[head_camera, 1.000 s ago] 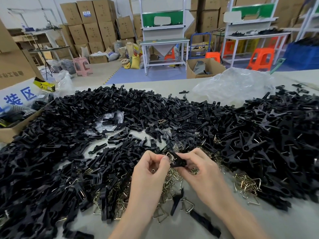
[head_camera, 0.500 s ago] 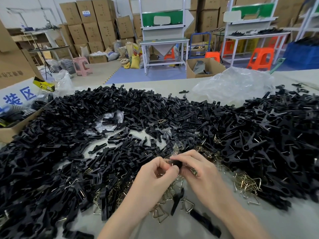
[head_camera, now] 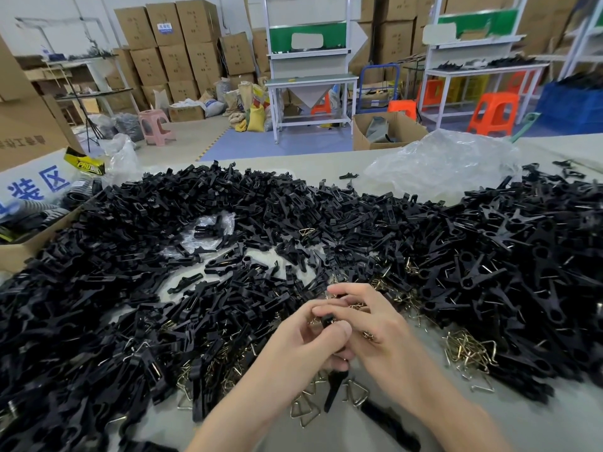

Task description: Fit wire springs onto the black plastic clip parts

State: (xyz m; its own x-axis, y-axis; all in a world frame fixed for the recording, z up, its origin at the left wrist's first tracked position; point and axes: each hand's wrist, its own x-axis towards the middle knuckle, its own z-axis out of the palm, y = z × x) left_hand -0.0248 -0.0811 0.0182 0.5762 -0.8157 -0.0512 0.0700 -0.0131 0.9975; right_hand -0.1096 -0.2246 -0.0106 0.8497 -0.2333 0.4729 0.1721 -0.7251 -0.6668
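Note:
Both of my hands meet at the table's near middle. My left hand (head_camera: pixel 303 344) and my right hand (head_camera: pixel 375 334) pinch one small black clip part (head_camera: pixel 327 320) between their fingertips; most of it is hidden by the fingers. Whether a wire spring sits on it I cannot tell. Loose triangular wire springs (head_camera: pixel 470 352) lie in a heap to the right of my hands, and more springs (head_camera: pixel 306 409) lie just below them. A huge pile of black clip parts (head_camera: pixel 163 256) covers the table around my hands.
The pile on the right (head_camera: pixel 522 272) holds clips with wire showing. A crumpled clear plastic bag (head_camera: pixel 440 164) lies at the back right. A cardboard box (head_camera: pixel 19 249) stands at the left edge. The grey table (head_camera: pixel 522 419) shows bare at the near right.
My hands have closed together over the clip part and dropped slightly toward me. My left fingers now fold over it, so less of the part shows.

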